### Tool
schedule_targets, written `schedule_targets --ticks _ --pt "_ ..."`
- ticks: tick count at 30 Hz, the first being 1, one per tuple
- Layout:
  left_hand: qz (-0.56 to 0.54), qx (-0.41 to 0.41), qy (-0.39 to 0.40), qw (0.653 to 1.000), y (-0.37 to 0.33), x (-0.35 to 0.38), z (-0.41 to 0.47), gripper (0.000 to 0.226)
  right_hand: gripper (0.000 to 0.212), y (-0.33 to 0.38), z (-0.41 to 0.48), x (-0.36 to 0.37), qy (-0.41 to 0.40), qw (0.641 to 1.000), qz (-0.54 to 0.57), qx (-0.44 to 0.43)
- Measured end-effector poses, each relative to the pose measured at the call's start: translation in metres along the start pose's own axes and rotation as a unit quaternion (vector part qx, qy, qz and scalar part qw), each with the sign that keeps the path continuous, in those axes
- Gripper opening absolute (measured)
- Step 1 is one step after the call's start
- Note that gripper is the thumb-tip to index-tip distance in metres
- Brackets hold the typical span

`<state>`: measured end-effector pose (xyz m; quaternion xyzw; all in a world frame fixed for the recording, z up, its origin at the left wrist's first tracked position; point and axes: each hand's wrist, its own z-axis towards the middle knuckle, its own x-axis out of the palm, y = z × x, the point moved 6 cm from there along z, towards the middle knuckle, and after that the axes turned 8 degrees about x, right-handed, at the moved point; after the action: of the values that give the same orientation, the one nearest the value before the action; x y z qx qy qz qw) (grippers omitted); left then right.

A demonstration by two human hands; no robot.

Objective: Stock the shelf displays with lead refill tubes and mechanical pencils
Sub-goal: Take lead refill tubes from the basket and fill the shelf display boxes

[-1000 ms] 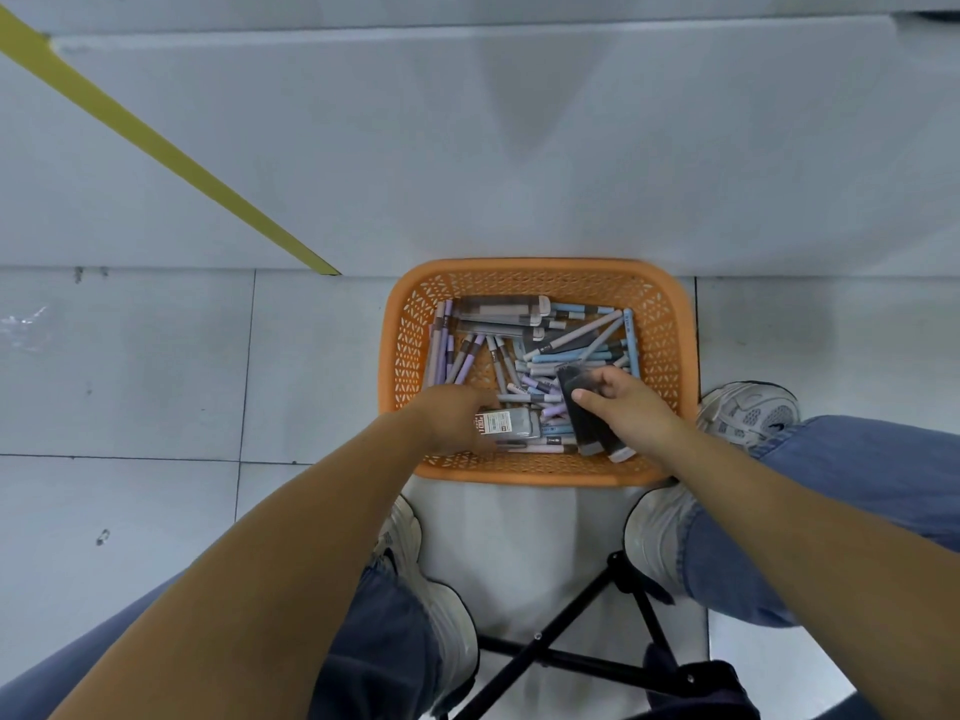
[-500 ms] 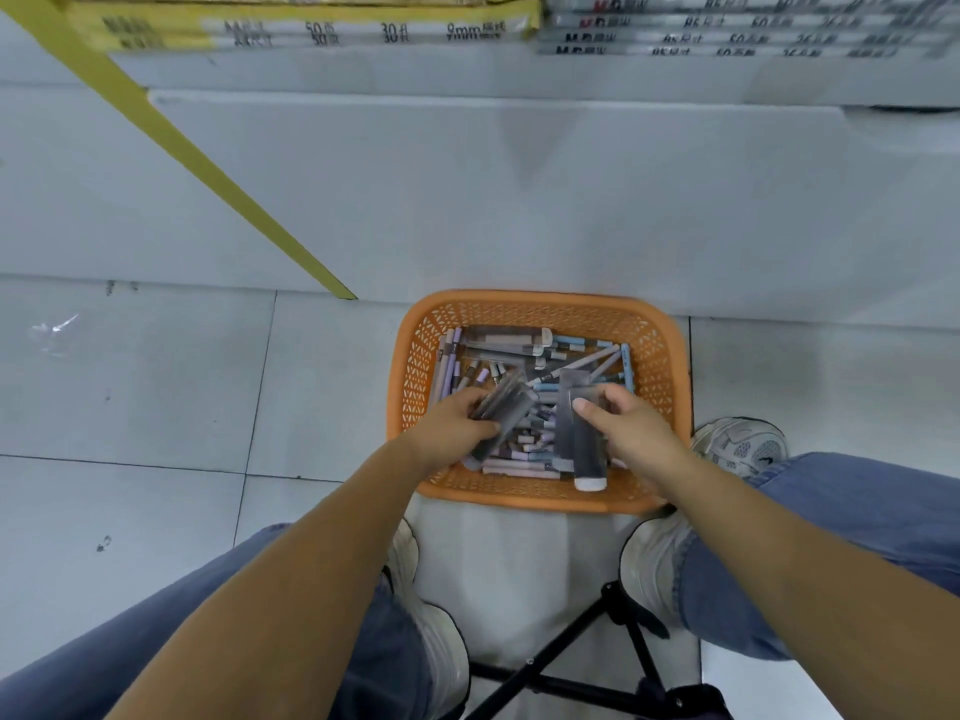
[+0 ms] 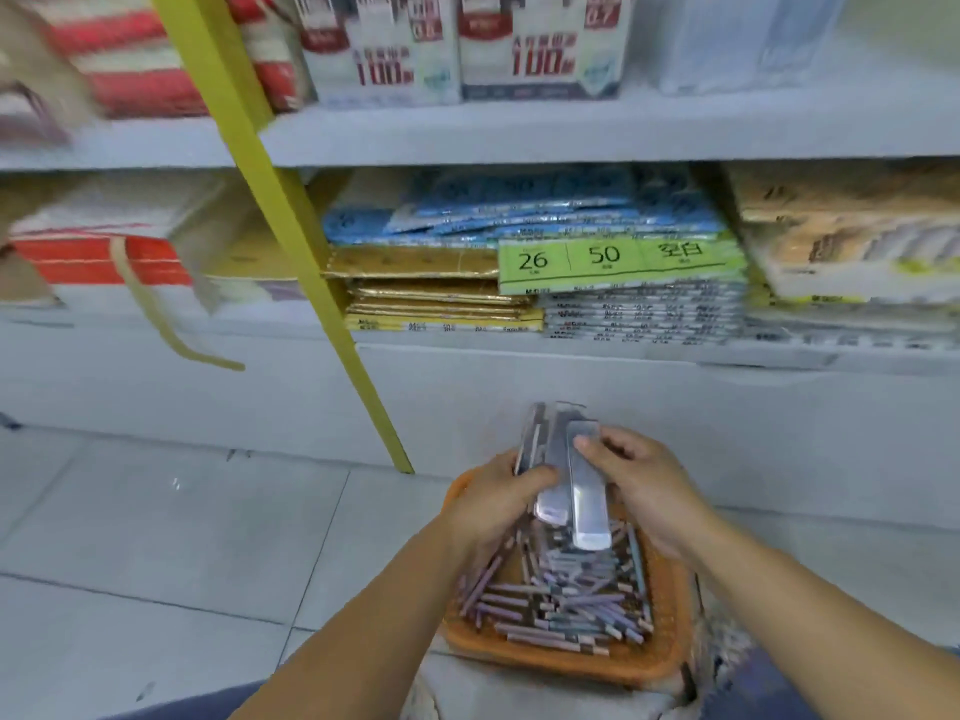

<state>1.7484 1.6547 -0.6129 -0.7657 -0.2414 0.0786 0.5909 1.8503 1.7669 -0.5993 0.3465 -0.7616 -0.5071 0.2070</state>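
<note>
Just above the basket [image 3: 571, 665], both hands meet in front of the low white shelving. The left hand [image 3: 498, 504] grips a few flat tubes [image 3: 550, 444] stacked side by side, its fingers curled round their lower half, and their upper ends stand clear above the knuckles. The right hand [image 3: 641, 485] pinches one clear tube [image 3: 584, 496] near its top, thumb on the front face. That tube lies against the left hand's stack and hangs lower, its pale cap over the basket. Pencils [image 3: 561, 600], purple and blue, lie heaped in the orange basket under the hands. Behind, a yellow post [image 3: 291, 226] slants down to the tiled floor [image 3: 156, 537]. Right of it, flat packs [image 3: 441, 298] are piled beside a green label [image 3: 602, 257] reading 26 and 50. Boxes [image 3: 384, 49] marked 100 stand on the shelf [image 3: 519, 135] above, though they are blurred.
</note>
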Motion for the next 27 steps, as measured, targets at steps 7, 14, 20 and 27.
schedule_targets --ticks 7,14,20,27 --pt "0.035 0.116 0.028 0.992 -0.131 0.006 -0.022 0.023 0.015 0.144 -0.043 0.008 0.084 0.983 -0.086 -0.137" --pt "0.001 0.19 -0.003 0.982 -0.204 -0.003 -0.032 0.025 0.027 0.211 -0.052 0.005 0.087 0.936 -0.24 -0.243" --pt "-0.044 0.198 -0.033 0.979 -0.213 -0.011 -0.024 0.047 0.05 0.224 -0.046 0.024 0.071 0.872 -0.365 -0.318" --pt "-0.025 0.19 -0.064 0.979 -0.218 -0.031 -0.025 0.034 0.061 0.234 -0.052 0.03 0.068 0.867 -0.353 -0.346"
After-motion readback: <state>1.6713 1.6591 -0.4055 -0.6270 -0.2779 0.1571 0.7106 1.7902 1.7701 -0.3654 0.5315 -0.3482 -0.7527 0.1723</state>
